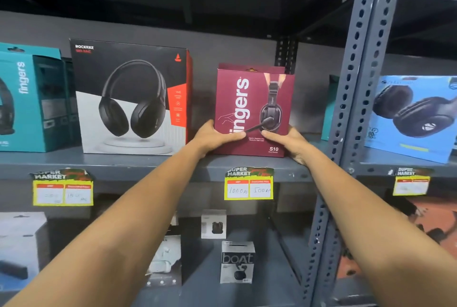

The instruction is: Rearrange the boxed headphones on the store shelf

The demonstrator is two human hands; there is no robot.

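Your left hand (214,136) and right hand (288,142) clamp the upright maroon cardboard headset box (249,98) on the grey metal shelf (123,160).

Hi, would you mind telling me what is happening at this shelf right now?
A person is holding a maroon Fingers S10 headset box with both hands, the left hand and the right hand gripping its lower corners. The box stands upright on the grey metal shelf, above a yellow price tag. To its left stands a black Rockerz headphone box, with a gap between them, and further left a teal Fingers box. A blue headphone box sits in the next bay.
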